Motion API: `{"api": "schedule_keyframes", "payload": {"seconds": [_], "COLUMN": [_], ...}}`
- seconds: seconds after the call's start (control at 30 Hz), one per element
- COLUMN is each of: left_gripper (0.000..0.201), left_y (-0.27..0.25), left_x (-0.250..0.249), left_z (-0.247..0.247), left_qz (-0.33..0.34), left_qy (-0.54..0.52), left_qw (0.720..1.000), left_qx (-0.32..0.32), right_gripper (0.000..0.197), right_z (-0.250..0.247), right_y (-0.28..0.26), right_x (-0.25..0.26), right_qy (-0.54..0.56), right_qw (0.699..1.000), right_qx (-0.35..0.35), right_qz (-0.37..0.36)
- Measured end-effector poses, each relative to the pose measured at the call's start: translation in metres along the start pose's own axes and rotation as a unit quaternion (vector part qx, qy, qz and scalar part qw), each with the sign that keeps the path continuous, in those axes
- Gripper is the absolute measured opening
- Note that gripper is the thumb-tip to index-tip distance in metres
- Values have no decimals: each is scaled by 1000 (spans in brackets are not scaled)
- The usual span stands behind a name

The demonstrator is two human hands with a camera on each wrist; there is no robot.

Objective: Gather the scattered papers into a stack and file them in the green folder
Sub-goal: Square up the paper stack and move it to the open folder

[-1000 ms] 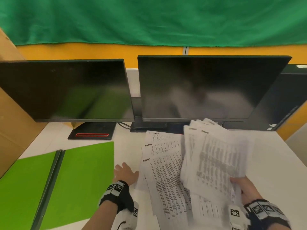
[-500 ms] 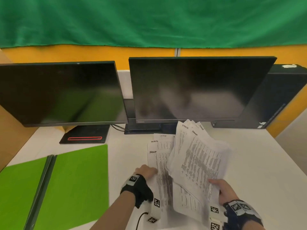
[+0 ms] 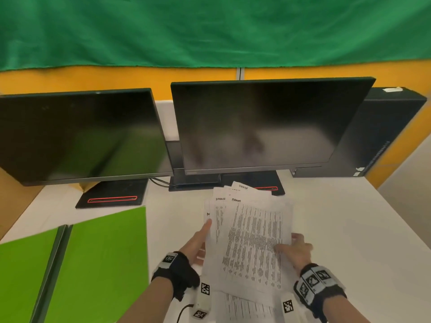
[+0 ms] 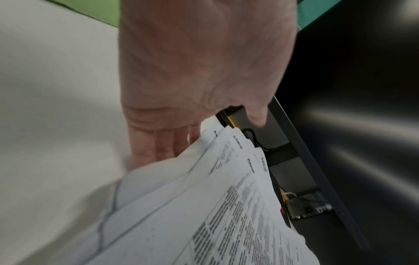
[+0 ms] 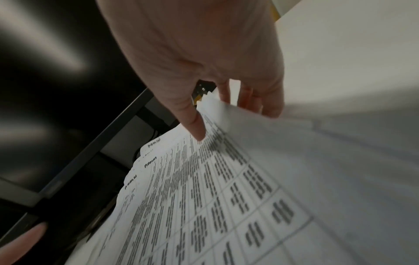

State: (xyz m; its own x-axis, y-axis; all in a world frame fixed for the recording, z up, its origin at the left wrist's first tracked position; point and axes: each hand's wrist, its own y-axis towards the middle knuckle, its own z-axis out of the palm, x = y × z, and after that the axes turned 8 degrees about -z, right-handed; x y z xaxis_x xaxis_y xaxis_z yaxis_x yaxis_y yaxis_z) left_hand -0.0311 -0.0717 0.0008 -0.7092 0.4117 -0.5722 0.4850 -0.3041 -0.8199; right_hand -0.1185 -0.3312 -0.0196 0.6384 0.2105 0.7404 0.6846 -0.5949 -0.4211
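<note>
A stack of printed papers (image 3: 249, 234) is held up over the white desk (image 3: 349, 229), its sheets fanned unevenly at the top. My left hand (image 3: 198, 238) holds the stack's left edge, thumb on top and fingers (image 4: 158, 147) underneath the papers (image 4: 215, 206). My right hand (image 3: 296, 248) grips the right edge; its thumb (image 5: 195, 125) presses on the top sheet of the papers (image 5: 215, 197), with the fingers behind. The green folder (image 3: 100, 264) lies open and flat to the left. One more sheet (image 3: 247, 308) shows below the stack.
Two dark monitors (image 3: 77, 136) (image 3: 263, 124) stand at the back on black bases (image 3: 112, 194), close behind the papers. A black computer case (image 3: 384, 136) is at back right. A brown board (image 3: 11, 201) closes off the left side.
The left hand left the sheets lying on the desk and came to the stack's left edge. Those sheets are now under the bundle, which the right hand moved left and toward me.
</note>
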Motion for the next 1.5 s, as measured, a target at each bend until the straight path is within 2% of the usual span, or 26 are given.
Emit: {"api": "schedule_keyframes", "payload": {"seconds": [0.03,0.1,0.2,0.27,0.37,0.43,0.5,0.57,0.63,0.7,0.77,0.83,0.9,1.0,1.17,1.23,1.33,1.5], "left_gripper": [70,68,52,46,34,30,32,34,44,49,47,40,40,49,57,58,62,54], "left_y": [5,12,17,18,2,-16,-35,-51,-60,-61,-60,-61,-63,-63,-58,-55,-55,-58], "left_x": [0,-3,-5,-5,-7,-10,-16,-25,-34,-41,-46,-50,-54,-59,-55,-51,-49,-58], "left_z": [1,8,12,9,2,-3,-11,-20,-28,-36,-38,-31,-17,4,19,15,7,7], "left_qz": [7,2,40,88,205,277,314,323,316,298,284,295,327,387,427,427,429,414], "left_qy": [18,24,94,163,273,307,269,184,112,66,32,13,6,-31,-83,-96,-119,-167], "left_qw": [1000,999,984,967,919,888,895,921,940,951,956,951,935,899,873,868,864,865], "left_qx": [2,-39,-147,-177,-198,-203,-170,-113,-67,-53,-60,-95,-136,-204,-220,-234,-236,-229], "right_gripper": [60,53,44,33,39,38,38,46,47,41,43,39,35,36,36,38,34,27], "right_z": [5,16,24,21,13,8,3,0,-4,-12,-20,-23,-22,-12,-5,-7,-16,-13], "right_y": [-1,0,-3,-4,-4,-4,-8,-11,-14,-19,-25,-32,-41,-53,-61,-57,-52,-50], "right_x": [4,8,10,9,6,7,12,20,35,56,80,105,125,144,152,146,138,140], "right_qy": [-30,-15,47,77,142,197,246,297,357,423,441,408,385,391,333,323,357,397], "right_qw": [1000,999,991,987,981,969,954,936,908,863,842,860,890,888,884,885,885,881], "right_qx": [-3,30,115,136,133,144,166,185,220,275,306,288,197,120,120,124,111,92], "right_qz": [-8,-23,-41,-37,8,34,37,32,19,-4,-48,-102,-140,-209,-305,-311,-277,-240]}}
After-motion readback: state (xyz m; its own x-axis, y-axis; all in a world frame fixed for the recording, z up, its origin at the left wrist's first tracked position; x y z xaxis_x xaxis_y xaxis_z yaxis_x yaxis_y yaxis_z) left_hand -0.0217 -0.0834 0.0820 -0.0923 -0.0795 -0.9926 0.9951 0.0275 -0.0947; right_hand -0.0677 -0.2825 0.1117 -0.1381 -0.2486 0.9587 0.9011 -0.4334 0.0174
